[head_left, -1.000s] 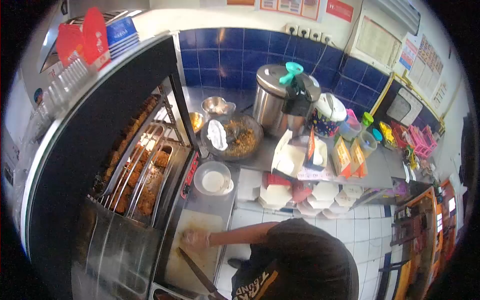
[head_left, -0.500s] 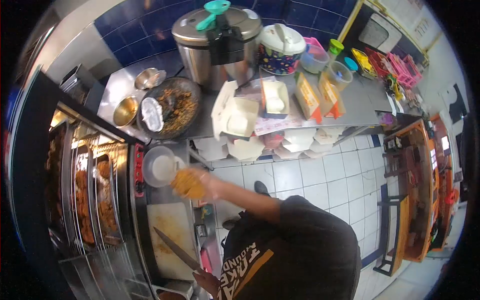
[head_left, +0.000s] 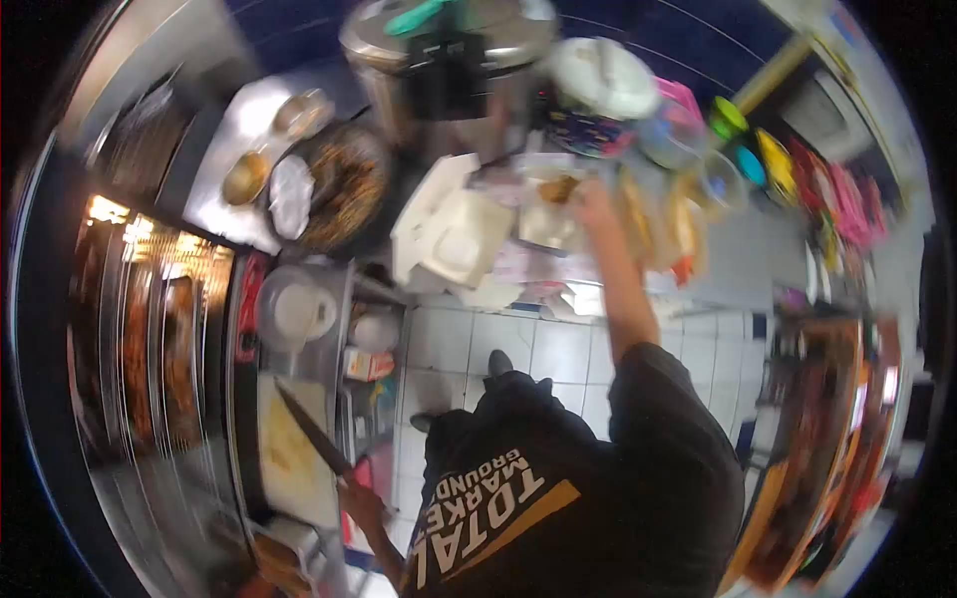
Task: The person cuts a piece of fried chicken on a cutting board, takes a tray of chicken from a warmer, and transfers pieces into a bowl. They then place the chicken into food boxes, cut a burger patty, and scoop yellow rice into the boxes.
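Note:
My right hand (head_left: 590, 204) reaches over an open paper food box (head_left: 548, 227) on the counter. At its fingertips is a golden-brown fried piece (head_left: 558, 189) that looks like fried chicken, blurred by motion. A second open box (head_left: 461, 244), holding a white mound like rice, stands to the left. My left hand (head_left: 364, 503) grips the handle of a long knife (head_left: 314, 429), its blade pointing up and left over the edge of a stained cutting board (head_left: 291, 453).
A stone mortar (head_left: 339, 204) with dark chopped food and a large steel rice cooker (head_left: 449, 80) stand behind. A plastic tub (head_left: 296, 309) sits above the cutting board. At left, a lit display case (head_left: 150, 339) holds fried food. More boxes (head_left: 683, 234) stand at right.
My right hand has carried the fried piece from above the plastic tub, up and right, to the open box. My left hand still holds the knife, now slightly higher and further left.

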`<state>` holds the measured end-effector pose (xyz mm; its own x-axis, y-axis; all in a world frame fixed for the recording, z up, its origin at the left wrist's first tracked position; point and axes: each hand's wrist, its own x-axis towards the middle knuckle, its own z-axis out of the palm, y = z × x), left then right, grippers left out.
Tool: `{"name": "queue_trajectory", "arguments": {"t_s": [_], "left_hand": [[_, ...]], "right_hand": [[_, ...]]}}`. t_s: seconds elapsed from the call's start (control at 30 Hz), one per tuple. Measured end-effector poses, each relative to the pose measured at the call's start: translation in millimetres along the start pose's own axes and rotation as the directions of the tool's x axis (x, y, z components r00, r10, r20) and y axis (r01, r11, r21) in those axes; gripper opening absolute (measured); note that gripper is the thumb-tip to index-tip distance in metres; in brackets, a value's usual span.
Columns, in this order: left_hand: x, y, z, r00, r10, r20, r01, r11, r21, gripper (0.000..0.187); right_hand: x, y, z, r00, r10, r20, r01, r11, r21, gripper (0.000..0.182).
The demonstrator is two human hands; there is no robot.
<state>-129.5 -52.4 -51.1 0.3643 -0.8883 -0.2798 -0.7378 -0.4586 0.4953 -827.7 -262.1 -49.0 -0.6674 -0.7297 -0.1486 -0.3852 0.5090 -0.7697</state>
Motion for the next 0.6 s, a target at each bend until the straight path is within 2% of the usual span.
{"name": "queue_trajectory", "arguments": {"t_s": [0.03, 0.07, 0.1, 0.13, 0.17, 0.2, 0.23, 0.27, 0.3, 0.33, 0.37, 0.4, 0.47, 0.5, 0.53, 0.6], "left_hand": [[-1.2, 8.4, -2.8, 0.998, 0.031, -0.056, -0.031, 1.0, 0.005, 0.054], [-3.7, 16.3, -6.0, 0.992, 0.061, -0.111, -0.06, 0.998, 0.013, 0.051], [-4.8, 29.1, -16.5, 0.996, -0.011, -0.089, 0.011, 1.0, 0.004, 0.051], [-6.0, 42.5, -26.1, 0.994, -0.083, -0.067, 0.083, 0.997, -0.003, 0.051], [2.0, 23.7, -21.7, 0.986, 0.036, -0.161, -0.029, 0.998, 0.048, 0.05], [5.3, 34.0, -32.8, 0.988, -0.118, -0.096, 0.127, 0.988, 0.087, 0.049], [12.0, 35.1, -38.1, 0.977, -0.176, -0.122, 0.199, 0.957, 0.21, 0.05], [33.6, -36.0, -11.6, 0.948, 0.284, -0.141, -0.192, 0.867, 0.46, 0.049], [31.9, -11.3, -32.4, 0.957, 0.213, -0.198, -0.136, 0.929, 0.346, 0.047], [44.7, -8.8, -40.7, 0.989, 0.008, -0.146, 0.032, 0.962, 0.272, 0.044], [63.0, -20.4, -39.5, 0.999, 0.034, -0.041, -0.016, 0.927, 0.374, 0.05], [72.0, -29.0, -34.2, 0.985, 0.09, -0.149, -0.033, 0.938, 0.344, 0.048], [90.9, -27.3, -37.3, 0.937, 0.17, -0.304, -0.062, 0.94, 0.336, 0.045], [95.0, -29.4, -35.3, 0.917, 0.189, -0.351, -0.056, 0.933, 0.356, 0.042], [96.2, -33.7, -35.0, 0.899, 0.211, -0.384, -0.056, 0.925, 0.377, 0.04], [91.9, -45.4, -57.9, 0.823, 0.252, -0.509, -0.112, 0.951, 0.289, 0.039]], "right_hand": [[-16.0, -10.9, -8.6, 0.985, -0.162, -0.066, 0.133, 0.937, -0.322, 0.063], [-33.5, -22.1, -18.2, 0.94, -0.315, -0.129, 0.182, 0.785, -0.592, 0.078], [-41.7, -21.3, -20.8, 0.869, -0.483, -0.11, 0.268, 0.645, -0.716, 0.087], [-45.8, -28.6, -29.3, 0.865, -0.5, -0.024, 0.284, 0.529, -0.8, 0.07], [-55.9, -52.5, -33.3, 0.907, -0.374, 0.193, 0.304, 0.266, -0.915, 0.054], [-76.6, -96.9, -35.7, 0.88, -0.217, 0.423, 0.413, -0.091, -0.906, 0.039], [-101.4, -137.4, -39.1, 0.8, -0.081, 0.595, 0.53, -0.368, -0.764, 0.03], [-76.4, -107.2, -13.0, 0.785, -0.286, 0.55, 0.537, -0.129, -0.834, 0.031], [-50.6, -76.7, 12.9, 0.735, -0.479, 0.48, 0.593, 0.111, -0.798, 0.033], [-63.8, -92.3, 41.1, 0.775, -0.531, 0.343, 0.63, 0.604, -0.488, 0.036], [-77.2, -114.0, 63.2, 0.847, -0.463, 0.26, 0.478, 0.878, 0.006, 0.039], [-90.3, -129.6, 81.5, 0.911, -0.316, 0.264, 0.153, 0.855, 0.496, 0.043], [-145.9, -178.3, 141.7, 0.883, -0.329, 0.335, -0.051, 0.643, 0.765, 0.046], [-201.2, -218.8, 161.7, 0.785, -0.489, 0.382, 0.101, 0.708, 0.699, 0.043], [-177.1, -201.8, 207.9, 0.582, -0.669, 0.463, 0.376, 0.726, 0.576, 0.037], [-276.5, -256.1, 244.2, 0.675, -0.589, 0.445, 0.114, 0.679, 0.725, 0.03]]}}
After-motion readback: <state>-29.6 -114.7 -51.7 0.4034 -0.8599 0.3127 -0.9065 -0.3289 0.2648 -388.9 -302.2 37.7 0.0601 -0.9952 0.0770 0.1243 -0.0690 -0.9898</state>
